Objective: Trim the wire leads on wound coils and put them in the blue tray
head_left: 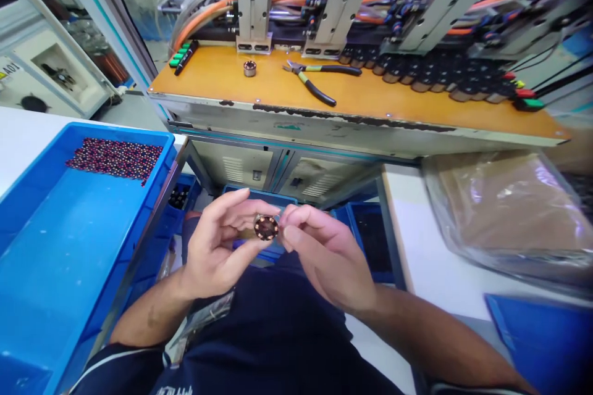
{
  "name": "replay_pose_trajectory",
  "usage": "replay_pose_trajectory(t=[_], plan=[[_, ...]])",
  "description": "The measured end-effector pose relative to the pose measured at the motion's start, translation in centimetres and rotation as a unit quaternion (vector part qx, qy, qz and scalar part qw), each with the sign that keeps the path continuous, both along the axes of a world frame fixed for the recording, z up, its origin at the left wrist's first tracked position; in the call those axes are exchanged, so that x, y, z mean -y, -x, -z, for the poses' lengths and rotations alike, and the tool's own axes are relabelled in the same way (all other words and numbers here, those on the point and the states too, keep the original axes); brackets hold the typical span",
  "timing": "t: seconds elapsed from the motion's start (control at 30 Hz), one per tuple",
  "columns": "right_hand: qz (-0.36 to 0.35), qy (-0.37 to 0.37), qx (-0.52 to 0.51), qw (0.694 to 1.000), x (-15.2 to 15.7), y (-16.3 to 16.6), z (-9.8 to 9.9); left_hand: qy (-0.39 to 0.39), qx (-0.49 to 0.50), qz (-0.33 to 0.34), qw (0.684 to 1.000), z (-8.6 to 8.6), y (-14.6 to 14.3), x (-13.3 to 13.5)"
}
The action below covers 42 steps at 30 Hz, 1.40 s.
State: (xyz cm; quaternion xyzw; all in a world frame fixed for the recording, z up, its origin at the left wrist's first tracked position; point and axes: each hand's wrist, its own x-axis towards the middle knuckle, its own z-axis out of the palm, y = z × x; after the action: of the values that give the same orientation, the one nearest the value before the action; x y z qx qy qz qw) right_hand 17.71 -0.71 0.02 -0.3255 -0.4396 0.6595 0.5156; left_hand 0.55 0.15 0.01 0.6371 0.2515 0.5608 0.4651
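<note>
A small motor stator (pixel 265 228), round and dark with copper-coloured spots around its ring, faces up in front of my body. The thumb and fingers of my left hand (pixel 221 241) grip it from the left side. At its right edge, my right hand (pixel 322 247) has thumb and forefinger pinched together. Whatever lies between those fingertips is too small to make out. Beyond my hands, a similar small stator (pixel 250 68) stands on the orange bench top (pixel 208 83). Pliers with black and yellow handles (pixel 315 77) lie spread to the right of it.
On the left, a blue tray (pixel 69 228) holds many small dark-and-red parts (pixel 118 157). Dark cylindrical parts (pixel 417 74) line the bench's back right below machine columns (pixel 254 12). Green-and-black markers (pixel 185 57) lie at its left end. A plastic-wrapped brown package (pixel 504 210) rests at right.
</note>
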Motion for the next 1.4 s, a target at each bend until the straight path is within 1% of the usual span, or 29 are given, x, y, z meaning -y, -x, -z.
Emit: replay_pose_trajectory(t=[0.03, 0.1, 0.17, 0.3, 0.37, 0.43, 0.57, 0.7, 0.8, 0.9, 1.0, 1.1, 1.17, 1.23, 1.3, 1.37, 1.4], plan=[[-0.01, 0.002, -0.003, 1.0, 0.2, -0.1, 0.2, 0.028, 0.015, 0.012, 0.999, -0.1, 0.0, 0.0], [-0.055, 0.007, 0.007, 0.998, 0.4, -0.7, 0.3, 0.082, 0.033, 0.037, 0.995, -0.3, 0.1, 0.1], [-0.088, -0.008, 0.034, 0.996, 0.2, -1.5, 0.0, 0.113, 0.037, 0.047, 0.992, -0.5, 0.3, 0.0], [-0.05, -0.071, 0.129, 0.988, -0.8, -2.4, -1.7, 0.113, 0.02, 0.058, 0.992, -0.8, 0.4, -0.4], [-0.059, -0.067, 0.175, 0.98, -1.2, -2.2, -2.5, 0.111, 0.013, 0.078, 0.991, -0.9, 0.3, -0.7], [-0.072, -0.056, 0.197, 0.976, -1.4, -1.9, -3.0, 0.119, 0.017, 0.085, 0.989, -0.8, 0.2, -0.9], [-0.097, -0.043, 0.197, 0.975, -1.6, -2.4, -3.0, 0.158, 0.019, 0.061, 0.985, -0.5, 0.1, -0.8], [-0.138, -0.008, 0.21, 0.968, -1.9, -3.8, -3.2, 0.204, 0.049, 0.094, 0.973, -0.5, 0.3, -0.5], [-0.138, -0.013, 0.224, 0.965, -2.0, -3.9, -3.8, 0.197, 0.023, 0.086, 0.976, -0.9, 0.2, -0.5], [-0.139, -0.018, 0.213, 0.967, -1.9, -3.6, -4.0, 0.192, -0.01, 0.072, 0.979, -1.2, 0.2, -0.5], [-0.143, -0.017, 0.224, 0.964, -2.0, -4.2, -3.5, 0.227, 0.001, 0.097, 0.969, -1.3, 0.3, -0.3], [-0.134, -0.06, 0.266, 0.953, -2.7, -5.2, -3.4, 0.276, 0.026, 0.145, 0.95, -1.4, 0.6, 0.0], [-0.134, -0.121, 0.272, 0.945, -3.3, -5.2, -3.9, 0.302, 0.029, 0.171, 0.937, -1.5, 0.7, 0.0], [-0.16, -0.186, 0.266, 0.932, -3.9, -4.7, -4.5, 0.321, 0.018, 0.191, 0.927, -1.5, 0.6, 0.0], [-0.2, -0.238, 0.262, 0.914, -4.5, -3.9, -5.1, 0.333, 0.001, 0.203, 0.921, -1.5, 0.5, 0.0], [-0.225, -0.259, 0.259, 0.903, -4.8, -3.1, -5.3, 0.339, -0.007, 0.208, 0.917, -1.4, 0.4, 0.1], [-0.228, -0.262, 0.257, 0.902, -4.9, -2.9, -5.4, 0.34, -0.006, 0.209, 0.917, -1.4, 0.5, 0.1]])
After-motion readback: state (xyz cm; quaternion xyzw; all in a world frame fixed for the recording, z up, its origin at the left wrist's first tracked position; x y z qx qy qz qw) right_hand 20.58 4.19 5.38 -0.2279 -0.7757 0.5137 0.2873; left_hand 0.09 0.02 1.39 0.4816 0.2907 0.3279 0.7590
